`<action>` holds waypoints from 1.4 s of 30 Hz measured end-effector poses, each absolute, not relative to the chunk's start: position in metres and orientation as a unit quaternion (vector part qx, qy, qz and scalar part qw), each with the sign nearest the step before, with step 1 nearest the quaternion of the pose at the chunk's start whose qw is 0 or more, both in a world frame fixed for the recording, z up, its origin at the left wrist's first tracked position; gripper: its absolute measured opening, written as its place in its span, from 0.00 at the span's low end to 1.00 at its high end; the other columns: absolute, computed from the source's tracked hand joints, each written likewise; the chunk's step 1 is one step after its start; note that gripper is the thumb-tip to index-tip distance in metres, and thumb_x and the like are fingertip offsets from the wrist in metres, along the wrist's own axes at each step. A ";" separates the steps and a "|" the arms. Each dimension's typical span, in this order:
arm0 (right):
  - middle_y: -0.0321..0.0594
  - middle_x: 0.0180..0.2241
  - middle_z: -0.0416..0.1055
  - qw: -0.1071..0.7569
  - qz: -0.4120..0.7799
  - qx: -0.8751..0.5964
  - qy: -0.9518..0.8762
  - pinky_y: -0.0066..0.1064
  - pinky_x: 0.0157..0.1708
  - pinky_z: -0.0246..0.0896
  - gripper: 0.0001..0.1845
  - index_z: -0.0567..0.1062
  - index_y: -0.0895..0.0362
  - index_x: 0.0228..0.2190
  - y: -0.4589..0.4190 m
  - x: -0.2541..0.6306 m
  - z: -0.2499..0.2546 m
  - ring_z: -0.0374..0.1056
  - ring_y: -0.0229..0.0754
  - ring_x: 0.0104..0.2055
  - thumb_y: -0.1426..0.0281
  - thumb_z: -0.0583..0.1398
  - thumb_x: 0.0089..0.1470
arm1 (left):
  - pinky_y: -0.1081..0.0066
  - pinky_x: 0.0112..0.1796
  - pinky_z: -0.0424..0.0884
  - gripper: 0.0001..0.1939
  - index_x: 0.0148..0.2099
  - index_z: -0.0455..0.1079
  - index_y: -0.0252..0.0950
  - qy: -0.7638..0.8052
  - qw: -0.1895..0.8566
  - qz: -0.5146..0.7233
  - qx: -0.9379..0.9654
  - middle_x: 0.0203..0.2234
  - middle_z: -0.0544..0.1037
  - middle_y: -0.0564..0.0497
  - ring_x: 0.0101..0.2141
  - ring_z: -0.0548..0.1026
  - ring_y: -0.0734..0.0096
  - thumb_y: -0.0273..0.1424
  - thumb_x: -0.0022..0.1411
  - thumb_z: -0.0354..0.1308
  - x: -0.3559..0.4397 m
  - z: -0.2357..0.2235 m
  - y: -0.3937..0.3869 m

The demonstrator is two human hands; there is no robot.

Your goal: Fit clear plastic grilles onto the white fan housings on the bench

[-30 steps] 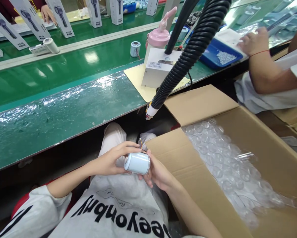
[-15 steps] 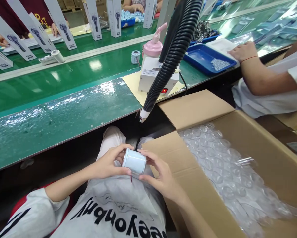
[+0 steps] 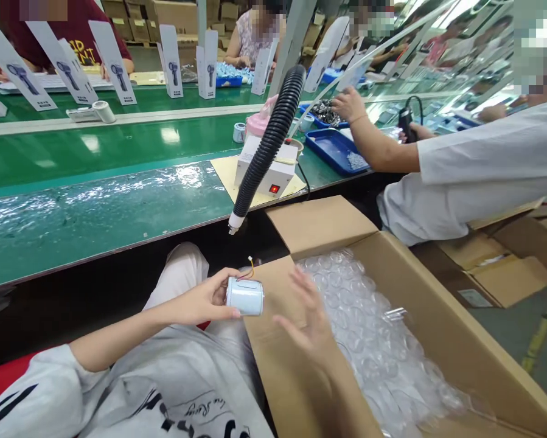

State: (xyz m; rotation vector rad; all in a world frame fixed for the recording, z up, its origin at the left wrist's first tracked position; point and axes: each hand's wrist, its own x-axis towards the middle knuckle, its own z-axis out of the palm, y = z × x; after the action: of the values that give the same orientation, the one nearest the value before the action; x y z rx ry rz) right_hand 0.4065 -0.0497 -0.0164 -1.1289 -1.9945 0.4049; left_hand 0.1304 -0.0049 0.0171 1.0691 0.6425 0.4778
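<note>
My left hand [image 3: 209,299] grips a light-blue cylinder [image 3: 246,297] from its left side, above my lap. Thin wires [image 3: 250,267] with a small white connector stick up from the cylinder's top. To the right, apart from the cylinder, my right hand [image 3: 312,322] has its fingers spread with nothing between them; it is smeared by motion. Beneath it lies a flap of a cardboard box [image 3: 277,365], which holds many clear round plastic pieces [image 3: 369,322]. A black corrugated hose [image 3: 264,152] with a white tip hangs down just beyond my hands.
A white machine [image 3: 259,170] with a lit red switch stands on the green bench [image 3: 95,225]. Behind it are a pink bottle [image 3: 257,125] and a blue tray [image 3: 332,152]. White printed boxes [image 3: 173,67] line the far side. A co-worker's arm [image 3: 387,146] reaches in at right.
My right hand has let go of the cylinder and moved right, its fingers opening. The left hand keeps the cylinder, now turned so the wires point up. The view has tilted upward and rightward.
</note>
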 end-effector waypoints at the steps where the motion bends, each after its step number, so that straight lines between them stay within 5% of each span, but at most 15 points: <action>1: 0.49 0.67 0.58 0.395 0.154 -0.516 -0.745 0.59 0.64 0.57 0.29 0.64 0.47 0.62 -0.044 0.432 -0.025 0.57 0.55 0.68 0.66 0.62 0.61 | 0.70 0.42 0.71 0.33 0.56 0.58 0.40 0.299 0.768 0.243 0.511 0.47 0.73 0.49 0.41 0.74 0.72 0.37 0.53 0.71 0.133 0.021 -0.006; 3: 0.52 0.65 0.61 0.364 0.165 -0.654 -0.643 0.59 0.65 0.54 0.25 0.70 0.53 0.56 -0.035 0.487 -0.047 0.57 0.57 0.68 0.56 0.58 0.60 | 0.67 0.47 0.70 0.33 0.56 0.58 0.41 0.294 0.749 0.261 0.533 0.52 0.70 0.47 0.47 0.73 0.69 0.33 0.53 0.71 0.134 0.029 -0.008; 5: 0.57 0.66 0.58 0.280 0.168 -0.788 -0.523 0.53 0.67 0.51 0.37 0.68 0.59 0.57 -0.031 0.538 -0.073 0.52 0.57 0.70 0.48 0.55 0.53 | 0.64 0.49 0.70 0.32 0.56 0.58 0.41 0.286 0.737 0.268 0.550 0.54 0.69 0.45 0.49 0.73 0.66 0.32 0.53 0.70 0.134 0.033 -0.010; 9: 0.74 0.67 0.51 0.216 0.164 -0.864 -0.425 0.61 0.68 0.41 0.52 0.64 0.71 0.58 -0.051 0.590 -0.119 0.42 0.70 0.72 0.44 0.53 0.43 | 0.62 0.48 0.71 0.32 0.55 0.58 0.41 0.291 0.712 0.278 0.576 0.53 0.70 0.45 0.47 0.74 0.65 0.30 0.52 0.70 0.132 0.037 -0.012; 17: 0.72 0.66 0.52 0.186 0.180 -0.893 -0.368 0.72 0.64 0.37 0.55 0.67 0.64 0.58 -0.088 0.593 -0.164 0.40 0.85 0.70 0.39 0.52 0.37 | 0.64 0.46 0.72 0.32 0.54 0.59 0.40 0.300 0.690 0.295 0.589 0.48 0.72 0.48 0.43 0.75 0.67 0.30 0.50 0.71 0.129 0.040 -0.011; 20: 0.65 0.64 0.57 0.233 0.161 -0.878 -0.386 0.75 0.62 0.36 0.47 0.69 0.52 0.55 -0.092 0.590 -0.164 0.40 0.83 0.70 0.35 0.52 0.41 | 0.65 0.44 0.72 0.32 0.55 0.60 0.40 0.291 0.690 0.290 0.596 0.48 0.72 0.48 0.41 0.75 0.68 0.31 0.51 0.70 0.129 0.044 -0.012; 23: 0.58 0.59 0.66 0.284 0.140 -0.853 -0.414 0.73 0.58 0.45 0.35 0.71 0.43 0.48 -0.093 0.583 -0.152 0.48 0.77 0.69 0.36 0.55 0.45 | 0.66 0.44 0.71 0.32 0.55 0.60 0.41 0.281 0.697 0.291 0.592 0.47 0.72 0.48 0.40 0.74 0.70 0.30 0.51 0.70 0.129 0.048 -0.013; 29: 0.58 0.36 0.76 0.320 0.213 -0.802 -0.458 0.68 0.46 0.65 0.34 0.75 0.52 0.31 -0.060 0.555 -0.094 0.70 0.79 0.50 0.36 0.63 0.34 | 0.65 0.47 0.71 0.33 0.57 0.61 0.41 0.261 0.720 0.288 0.575 0.49 0.72 0.47 0.44 0.73 0.68 0.30 0.51 0.70 0.129 0.043 -0.020; 33: 0.53 0.54 0.74 0.372 0.314 -0.707 -0.513 0.51 0.55 0.67 0.33 0.76 0.51 0.47 -0.057 0.479 -0.048 0.70 0.60 0.57 0.40 0.57 0.53 | 0.63 0.49 0.71 0.35 0.61 0.61 0.40 0.251 0.744 0.268 0.559 0.52 0.70 0.44 0.47 0.74 0.65 0.31 0.53 0.69 0.131 0.037 -0.023; 36: 0.52 0.66 0.62 0.459 0.478 -0.512 -0.546 0.53 0.52 0.70 0.45 0.66 0.49 0.62 -0.076 0.401 -0.018 0.70 0.60 0.57 0.35 0.56 0.53 | 0.61 0.52 0.70 0.37 0.64 0.62 0.42 0.247 0.729 0.284 0.571 0.53 0.70 0.45 0.49 0.73 0.62 0.30 0.53 0.69 0.129 0.033 -0.027; 38: 0.53 0.64 0.64 0.446 0.527 -0.447 -0.569 0.51 0.54 0.69 0.48 0.64 0.50 0.64 -0.085 0.357 -0.006 0.68 0.60 0.60 0.38 0.62 0.50 | 0.59 0.53 0.69 0.38 0.65 0.63 0.45 0.249 0.712 0.304 0.582 0.54 0.70 0.45 0.51 0.72 0.61 0.28 0.53 0.68 0.127 0.025 -0.031; 42: 0.54 0.58 0.70 0.471 0.426 -0.519 -0.572 0.47 0.54 0.70 0.34 0.69 0.55 0.57 -0.079 0.302 -0.022 0.70 0.55 0.59 0.57 0.69 0.52 | 0.59 0.58 0.65 0.35 0.63 0.68 0.44 0.334 0.733 0.400 0.436 0.54 0.71 0.46 0.55 0.70 0.59 0.27 0.53 0.66 0.133 -0.013 -0.043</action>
State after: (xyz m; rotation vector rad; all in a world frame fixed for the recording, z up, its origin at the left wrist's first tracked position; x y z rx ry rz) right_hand 0.3020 -0.0790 -0.0224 -1.2724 -1.4011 1.0428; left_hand 0.1334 -0.0425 -0.0128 0.9590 0.7348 0.8808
